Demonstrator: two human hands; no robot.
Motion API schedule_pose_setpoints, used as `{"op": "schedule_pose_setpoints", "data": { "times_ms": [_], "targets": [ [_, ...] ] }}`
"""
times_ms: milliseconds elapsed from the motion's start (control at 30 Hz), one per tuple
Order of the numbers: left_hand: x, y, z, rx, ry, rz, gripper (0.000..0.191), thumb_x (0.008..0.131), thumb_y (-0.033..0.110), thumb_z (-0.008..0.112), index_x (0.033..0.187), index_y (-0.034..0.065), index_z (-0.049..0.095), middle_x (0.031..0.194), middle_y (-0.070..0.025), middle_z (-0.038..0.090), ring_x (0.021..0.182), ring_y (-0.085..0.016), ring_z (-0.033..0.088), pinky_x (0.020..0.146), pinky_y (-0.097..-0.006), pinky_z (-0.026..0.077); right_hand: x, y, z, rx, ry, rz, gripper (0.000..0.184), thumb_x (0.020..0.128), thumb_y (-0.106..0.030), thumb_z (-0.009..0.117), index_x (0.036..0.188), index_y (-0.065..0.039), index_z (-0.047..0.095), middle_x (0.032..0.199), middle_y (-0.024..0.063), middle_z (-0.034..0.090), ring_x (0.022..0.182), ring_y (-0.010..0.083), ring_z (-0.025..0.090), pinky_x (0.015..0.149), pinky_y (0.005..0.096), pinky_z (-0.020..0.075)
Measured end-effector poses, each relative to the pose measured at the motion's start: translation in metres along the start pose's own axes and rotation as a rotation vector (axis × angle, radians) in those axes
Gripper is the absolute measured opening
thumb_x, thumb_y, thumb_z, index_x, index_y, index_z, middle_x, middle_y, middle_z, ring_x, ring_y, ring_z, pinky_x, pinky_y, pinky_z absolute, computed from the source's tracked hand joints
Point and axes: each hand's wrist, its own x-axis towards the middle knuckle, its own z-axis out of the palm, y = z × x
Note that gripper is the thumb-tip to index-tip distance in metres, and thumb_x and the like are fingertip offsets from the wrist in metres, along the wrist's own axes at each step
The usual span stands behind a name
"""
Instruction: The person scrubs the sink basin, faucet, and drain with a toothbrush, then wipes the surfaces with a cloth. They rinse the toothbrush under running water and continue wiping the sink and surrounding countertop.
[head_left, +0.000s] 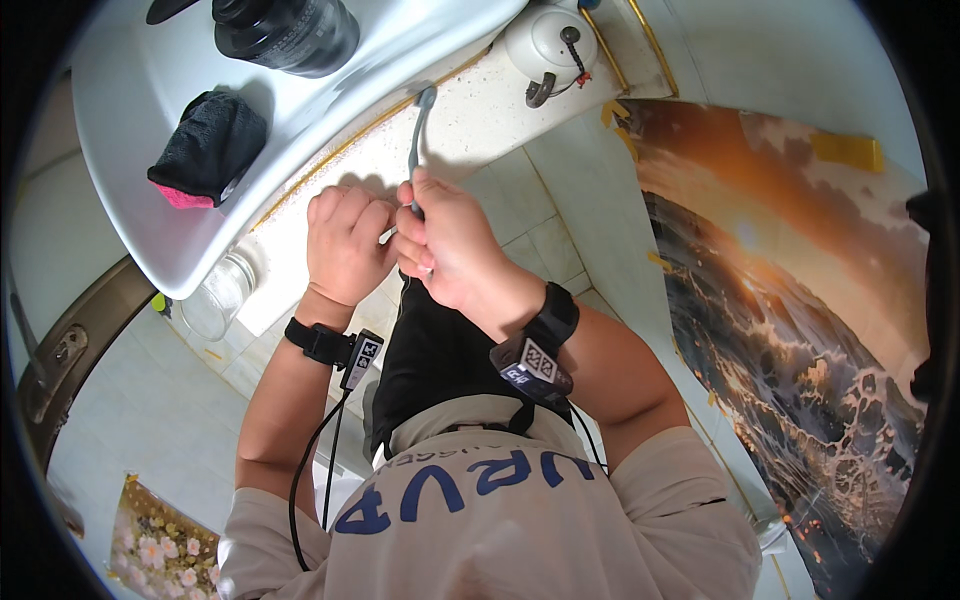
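Observation:
My right hand (454, 232) grips a grey toothbrush (415, 142) by its handle. The brush head points away from me and rests on the pale speckled ledge (480, 120), close to the yellowish seam along the washbasin's base. My left hand (346, 236) is curled into a loose fist at the ledge's front edge, right beside my right hand. Its palm side is turned from view, and no object shows in it. Both wrists wear black straps with small boxes and cables.
Inside the white washbasin (112, 187) are a black bottle (300, 37) and a black cloth with pink trim (214, 146). A clear glass jar (217, 296) stands left of the ledge. A white lidded pot (551, 49) sits at the ledge's right end. A wave poster (780, 315) covers the right wall.

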Motion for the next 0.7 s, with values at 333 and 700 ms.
{"op": "schedule_pose_setpoints", "data": {
  "times_ms": [333, 700],
  "targets": [
    [-0.002, 0.0, 0.002, 0.041, 0.02, 0.008, 0.022, 0.069, 0.02, 0.08, 0.081, 0.0131, 0.064, 0.088, -0.0019, 0.06, 0.085, -0.027, 0.055, 0.077, -0.0389, 0.041, 0.015, 0.003, -0.002, 0.094, -0.08, 0.019, 0.041, 0.111, -0.047, 0.035, 0.088, -0.015, 0.044, 0.054, -0.0032, 0.032, 0.039, 0.0118, 0.023, 0.041, 0.0299, 0.0215],
    [-0.005, -0.002, 0.003, 0.059, -0.001, -0.005, 0.019, 0.071, 0.022, 0.082, 0.078, 0.013, 0.066, 0.088, -0.0011, 0.06, 0.085, -0.026, 0.056, 0.078, -0.0385, 0.041, 0.009, 0.0, 0.012, 0.089, 0.02, 0.1, 0.045, 0.111, -0.05, 0.031, 0.087, -0.015, 0.044, 0.054, -0.004, 0.03, 0.04, 0.0121, 0.023, 0.04, 0.0288, 0.0209]
  ]
}}
